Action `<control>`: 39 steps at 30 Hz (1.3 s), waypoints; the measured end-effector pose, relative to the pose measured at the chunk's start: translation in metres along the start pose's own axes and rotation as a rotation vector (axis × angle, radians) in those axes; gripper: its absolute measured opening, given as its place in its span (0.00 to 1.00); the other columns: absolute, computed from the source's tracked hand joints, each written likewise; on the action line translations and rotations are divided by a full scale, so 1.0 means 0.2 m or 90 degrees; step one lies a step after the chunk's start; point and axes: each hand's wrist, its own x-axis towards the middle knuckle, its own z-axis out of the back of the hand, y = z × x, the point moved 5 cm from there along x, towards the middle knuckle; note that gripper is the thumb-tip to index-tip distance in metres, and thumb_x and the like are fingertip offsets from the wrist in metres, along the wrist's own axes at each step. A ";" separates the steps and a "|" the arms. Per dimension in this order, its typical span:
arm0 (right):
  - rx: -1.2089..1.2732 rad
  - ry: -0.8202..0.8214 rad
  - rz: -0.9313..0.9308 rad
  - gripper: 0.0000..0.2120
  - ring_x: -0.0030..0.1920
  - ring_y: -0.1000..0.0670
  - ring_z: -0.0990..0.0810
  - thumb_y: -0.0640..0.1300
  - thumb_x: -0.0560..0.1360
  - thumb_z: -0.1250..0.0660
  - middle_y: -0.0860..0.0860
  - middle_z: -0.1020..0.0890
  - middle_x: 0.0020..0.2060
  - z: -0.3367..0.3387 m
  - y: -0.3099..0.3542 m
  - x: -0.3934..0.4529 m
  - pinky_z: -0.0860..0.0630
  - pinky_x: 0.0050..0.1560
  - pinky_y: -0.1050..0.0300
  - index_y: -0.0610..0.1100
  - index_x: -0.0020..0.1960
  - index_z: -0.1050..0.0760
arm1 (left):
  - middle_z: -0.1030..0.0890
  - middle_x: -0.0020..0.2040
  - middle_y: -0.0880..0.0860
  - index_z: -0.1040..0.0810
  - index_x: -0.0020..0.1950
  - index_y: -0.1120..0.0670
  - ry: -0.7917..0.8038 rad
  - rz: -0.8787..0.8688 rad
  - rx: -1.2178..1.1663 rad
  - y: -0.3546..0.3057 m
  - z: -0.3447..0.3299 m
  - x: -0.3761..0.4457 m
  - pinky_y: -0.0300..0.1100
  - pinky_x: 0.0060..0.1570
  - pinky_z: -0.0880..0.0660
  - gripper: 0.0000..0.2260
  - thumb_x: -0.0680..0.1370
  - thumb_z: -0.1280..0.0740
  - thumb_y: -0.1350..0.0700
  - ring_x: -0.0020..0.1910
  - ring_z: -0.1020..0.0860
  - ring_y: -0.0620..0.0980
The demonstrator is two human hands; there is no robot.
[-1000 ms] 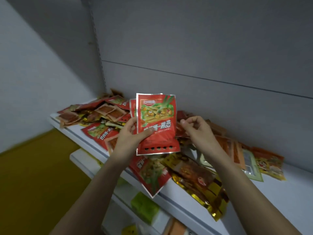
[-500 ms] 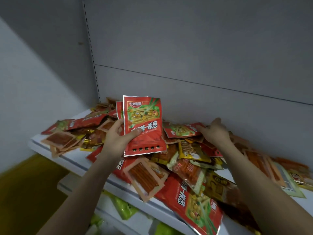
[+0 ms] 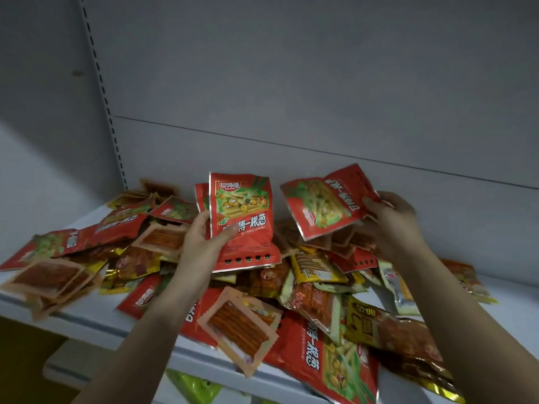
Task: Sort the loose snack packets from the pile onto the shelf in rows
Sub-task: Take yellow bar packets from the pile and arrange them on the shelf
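Gripping a small stack of red snack packets (image 3: 243, 220) upright above the pile, the left hand (image 3: 204, 243) is pressing its thumb across the front packet's lower half while its fingers are curling behind the stack — a second red edge is peeking out just behind the front one on the left. Off to the right of that grip, the right hand (image 3: 392, 217) is pinching another red packet (image 3: 326, 201) by its end, holding it tilted and rotated so its printing is running sideways, lifted clear of the heap and apart from the stack. Below both grips, the pile of loose packets (image 3: 306, 284) is sprawling across the white shelf (image 3: 96, 322): more red packets of the same design, clear-windowed pouches of orange-brown strips (image 3: 237, 323) directly beneath the left wrist, and yellow and gold wrappers (image 3: 316, 265) lying under the gap between the two hands. Some packets are hanging over the shelf's front edge. Behind the hands, the grey back panel (image 3: 291, 83) is rising, with a slotted upright (image 3: 102, 91) standing to the left.
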 end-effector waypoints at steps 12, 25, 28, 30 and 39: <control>0.249 -0.067 -0.093 0.08 0.38 0.49 0.18 0.35 0.75 0.29 0.43 0.18 0.40 0.07 -0.01 -0.38 0.20 0.39 0.56 0.43 0.45 0.28 | 0.22 0.66 0.45 0.30 0.70 0.43 0.028 -0.097 0.010 0.01 -0.67 -0.24 0.56 0.67 0.27 0.30 0.71 0.26 0.38 0.67 0.24 0.49; -0.180 -0.037 0.065 0.29 0.54 0.58 0.24 0.50 0.72 0.24 0.52 0.27 0.61 1.32 0.22 -0.60 0.27 0.46 0.64 0.50 0.66 0.36 | 0.16 0.57 0.48 0.25 0.67 0.49 0.148 -0.053 -0.027 0.19 -1.62 -0.85 0.47 0.51 0.19 0.21 0.76 0.25 0.56 0.55 0.16 0.48; -0.267 -0.038 0.130 0.35 0.59 0.55 0.25 0.50 0.72 0.24 0.54 0.28 0.61 1.64 0.30 -0.63 0.25 0.55 0.59 0.56 0.71 0.39 | 0.16 0.56 0.45 0.25 0.64 0.45 0.225 -0.034 -0.004 0.27 -1.90 -1.02 0.52 0.55 0.19 0.19 0.75 0.24 0.54 0.55 0.16 0.48; -0.311 -0.033 0.129 0.31 0.57 0.57 0.21 0.48 0.71 0.24 0.55 0.24 0.59 1.85 0.35 -0.66 0.23 0.52 0.63 0.56 0.70 0.35 | 0.15 0.55 0.45 0.24 0.61 0.44 0.262 -0.022 0.010 0.32 -2.10 -1.13 0.55 0.56 0.19 0.18 0.74 0.24 0.54 0.56 0.16 0.48; -0.303 -0.229 0.001 0.22 0.46 0.57 0.19 0.54 0.72 0.25 0.55 0.21 0.48 2.70 0.28 -0.81 0.20 0.43 0.60 0.46 0.55 0.32 | 0.20 0.59 0.47 0.24 0.57 0.45 0.343 0.010 -0.023 0.52 -2.84 -1.51 0.51 0.49 0.17 0.14 0.75 0.25 0.57 0.57 0.18 0.49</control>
